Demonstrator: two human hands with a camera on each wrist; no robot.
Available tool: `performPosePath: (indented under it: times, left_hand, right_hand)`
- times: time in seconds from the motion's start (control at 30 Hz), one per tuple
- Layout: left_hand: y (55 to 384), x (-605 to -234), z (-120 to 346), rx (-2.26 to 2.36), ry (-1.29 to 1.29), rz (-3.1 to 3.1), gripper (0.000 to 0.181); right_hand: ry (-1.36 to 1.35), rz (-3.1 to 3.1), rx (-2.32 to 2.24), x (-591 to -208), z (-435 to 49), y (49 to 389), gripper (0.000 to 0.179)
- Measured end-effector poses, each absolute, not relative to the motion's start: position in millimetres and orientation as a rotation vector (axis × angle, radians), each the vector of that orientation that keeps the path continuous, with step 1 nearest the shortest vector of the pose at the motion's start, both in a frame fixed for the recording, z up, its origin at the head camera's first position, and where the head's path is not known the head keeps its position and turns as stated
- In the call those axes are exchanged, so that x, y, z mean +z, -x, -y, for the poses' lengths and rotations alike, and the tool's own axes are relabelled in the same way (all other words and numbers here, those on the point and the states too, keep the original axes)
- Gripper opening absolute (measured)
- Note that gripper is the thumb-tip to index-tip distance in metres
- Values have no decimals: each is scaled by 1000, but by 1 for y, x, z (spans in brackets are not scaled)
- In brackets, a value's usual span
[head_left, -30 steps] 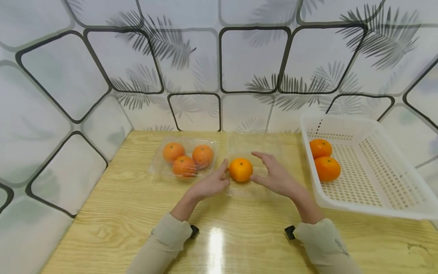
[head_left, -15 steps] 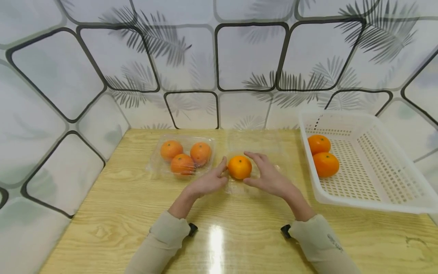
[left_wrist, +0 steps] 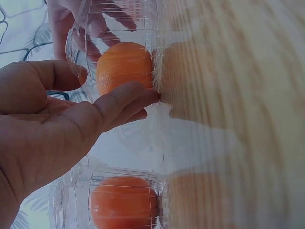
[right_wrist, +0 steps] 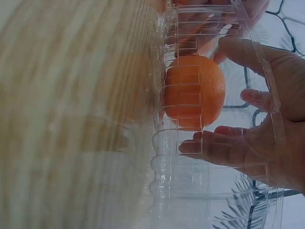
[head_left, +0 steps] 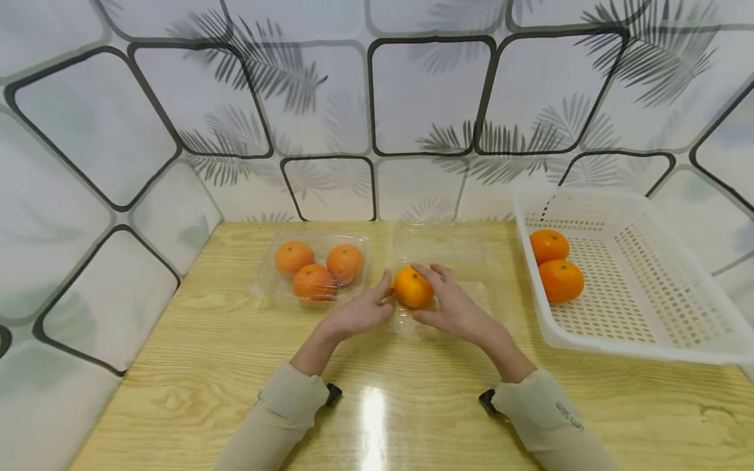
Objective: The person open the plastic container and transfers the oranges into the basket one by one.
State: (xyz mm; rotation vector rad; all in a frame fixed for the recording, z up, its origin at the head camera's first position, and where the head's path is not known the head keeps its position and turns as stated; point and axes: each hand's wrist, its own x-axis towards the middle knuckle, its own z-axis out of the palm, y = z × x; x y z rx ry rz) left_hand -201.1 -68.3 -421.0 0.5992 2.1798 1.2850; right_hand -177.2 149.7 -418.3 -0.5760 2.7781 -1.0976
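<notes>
One orange [head_left: 413, 287] sits in the left part of an uncovered clear plastic container [head_left: 471, 301]. My left hand [head_left: 360, 313] is at the container's left side, thumb and fingers extended close to the orange. In the left wrist view its fingers [left_wrist: 121, 101] lie along the container's outer wall. My right hand [head_left: 452, 306] reaches over the container from the right. Its fingers overlap the orange's right side in the head view, and its thumb is near the front. The right wrist view shows the fingers [right_wrist: 217, 145] beside the orange [right_wrist: 195, 93]; contact is unclear.
Left of the hands, another clear container [head_left: 268, 278] holds three oranges [head_left: 314, 282]. A white perforated basket [head_left: 618, 307] stands at the right with two oranges [head_left: 561, 281] against its left wall. The wooden table [head_left: 206, 366] ends at a patterned cloth [head_left: 430, 98].
My right hand has moved left and closer over the orange, its fingers now overlapping it. The left hand stays almost in place. The head view has shifted slightly.
</notes>
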Motion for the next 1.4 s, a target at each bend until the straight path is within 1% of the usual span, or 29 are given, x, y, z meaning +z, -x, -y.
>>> performPosePath:
  times: [0.27, 0.8, 0.9, 1.13, 1.4]
  left_hand:
    - [202, -418, 68, 1287, -597, -2161, 75]
    - [203, -417, 66, 1265, -620, -2175, 76]
    - [203, -417, 65, 1276, -624, -2170, 76]
    - [201, -419, 65, 1289, -608, -2168, 77]
    - [199, -420, 66, 1300, -597, -2173, 77]
  right_hand:
    - [595, -2734, -1070, -419, -151, 176, 84]
    - [647, -2750, -989, -421, -156, 176, 71]
    - [663, -2763, -982, -420, -157, 177, 65]
    - [685, -2745, -1016, -420, -156, 177, 45]
    - [687, -2701, -1071, -423, -156, 177, 40]
